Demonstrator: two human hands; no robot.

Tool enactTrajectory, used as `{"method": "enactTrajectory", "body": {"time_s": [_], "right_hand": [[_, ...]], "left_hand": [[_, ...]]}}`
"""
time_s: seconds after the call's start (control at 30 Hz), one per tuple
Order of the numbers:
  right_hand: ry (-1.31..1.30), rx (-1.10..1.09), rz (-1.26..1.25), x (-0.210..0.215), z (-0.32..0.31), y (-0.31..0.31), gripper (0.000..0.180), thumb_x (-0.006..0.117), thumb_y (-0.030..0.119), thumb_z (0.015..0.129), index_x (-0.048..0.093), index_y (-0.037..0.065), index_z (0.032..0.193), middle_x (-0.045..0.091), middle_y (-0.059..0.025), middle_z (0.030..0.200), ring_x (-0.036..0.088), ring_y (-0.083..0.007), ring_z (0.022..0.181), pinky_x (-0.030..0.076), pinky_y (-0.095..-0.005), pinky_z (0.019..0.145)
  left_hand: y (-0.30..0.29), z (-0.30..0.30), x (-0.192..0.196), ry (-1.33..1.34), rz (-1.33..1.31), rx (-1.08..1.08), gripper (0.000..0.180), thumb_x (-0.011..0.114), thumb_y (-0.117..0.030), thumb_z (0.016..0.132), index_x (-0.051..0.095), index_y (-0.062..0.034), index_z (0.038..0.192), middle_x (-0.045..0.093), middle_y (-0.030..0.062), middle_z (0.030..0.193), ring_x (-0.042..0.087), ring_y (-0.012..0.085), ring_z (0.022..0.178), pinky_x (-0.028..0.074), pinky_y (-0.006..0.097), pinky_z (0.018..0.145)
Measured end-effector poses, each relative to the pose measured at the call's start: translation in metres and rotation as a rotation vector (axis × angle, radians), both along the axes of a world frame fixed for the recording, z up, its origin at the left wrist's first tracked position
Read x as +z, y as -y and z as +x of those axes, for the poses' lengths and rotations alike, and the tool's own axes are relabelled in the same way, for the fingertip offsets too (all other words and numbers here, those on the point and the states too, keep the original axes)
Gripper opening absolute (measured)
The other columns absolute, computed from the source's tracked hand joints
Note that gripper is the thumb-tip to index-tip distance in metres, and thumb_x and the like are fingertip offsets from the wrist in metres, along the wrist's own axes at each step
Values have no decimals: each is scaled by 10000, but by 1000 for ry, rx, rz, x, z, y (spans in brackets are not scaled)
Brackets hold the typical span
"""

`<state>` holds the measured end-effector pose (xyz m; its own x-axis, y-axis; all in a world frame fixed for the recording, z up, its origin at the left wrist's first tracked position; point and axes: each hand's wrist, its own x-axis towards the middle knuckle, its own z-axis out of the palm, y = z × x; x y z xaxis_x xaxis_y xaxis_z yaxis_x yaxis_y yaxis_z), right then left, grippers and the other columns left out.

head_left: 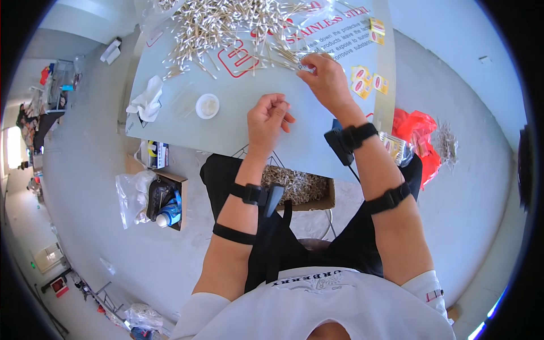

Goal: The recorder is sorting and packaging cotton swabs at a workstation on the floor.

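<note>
A large loose heap of cotton swabs (221, 34) with pale sticks and white tips covers the far part of the table. At the heap's right edge is my right hand (327, 81), its fingers bent and closed around the ends of a few swabs. My left hand (267, 120) hovers over the table nearer to me, left of the right one. Its fingers are curled in toward the thumb; what they hold, if anything, is too small to make out. To its left stands a small round white dish (207, 106) with something pale inside.
Small yellow-and-white cards (362, 81) lie at the table's right. A crumpled white tissue (148, 99) is at the left. Below the near table edge sits a cardboard box of swabs (300, 187). A red plastic bag (419, 136) is right; another carton (178, 198) stands left.
</note>
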<state>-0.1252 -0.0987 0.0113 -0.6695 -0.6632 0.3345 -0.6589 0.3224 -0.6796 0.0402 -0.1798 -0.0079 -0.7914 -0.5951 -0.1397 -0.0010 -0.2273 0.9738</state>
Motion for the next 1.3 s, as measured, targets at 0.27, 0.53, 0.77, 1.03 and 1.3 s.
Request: {"method": "enactTrajectory", "body": {"time_s": [0.27, 0.53, 0.77, 1.03, 1.3], "right_hand": [[-151, -11, 158, -14, 13, 29, 101, 674, 143, 796, 636, 73, 858, 565, -114, 837, 606, -333, 798, 492, -421, 696], [-2, 33, 189, -2, 46, -42, 111, 676, 73, 783, 627, 68, 882, 570, -105, 871, 608, -304, 828, 508, -415, 709], [36, -131, 83, -3, 26, -27, 310, 733, 125, 751, 651, 35, 1036, 604, -145, 985, 615, -301, 910, 508, -395, 774], [-15, -85, 103, -9, 12, -1, 196, 717, 148, 747, 683, 79, 927, 592, -117, 921, 586, -317, 907, 494, -406, 784], [31, -14, 164, -6, 5, 5, 54, 635, 122, 787, 665, 81, 805, 596, -106, 814, 604, -320, 803, 498, -409, 710]], "left_hand": [[2, 4, -2, -146, 66, 85, 167, 541, -57, 965, 590, 28, 1100, 656, 102, 919, 636, 142, 645, 475, 232, 480], [15, -3, 3, 53, -1136, 50, 406, 654, 36, 746, 593, -31, 1142, 571, 134, 1119, 535, 328, 1025, 444, 404, 876], [11, -8, 0, 140, -1114, 190, 559, 746, -158, 729, 539, -62, 1239, 526, 97, 1217, 448, 337, 1154, 345, 464, 989], [6, -10, 0, 263, -1202, 85, 268, 751, -166, 722, 666, -156, 977, 548, 45, 1134, 460, 295, 1142, 330, 453, 932], [8, -8, -1, 157, -1153, 41, 136, 731, -96, 713, 654, -150, 812, 568, 20, 1055, 476, 281, 1108, 334, 441, 894]]}}
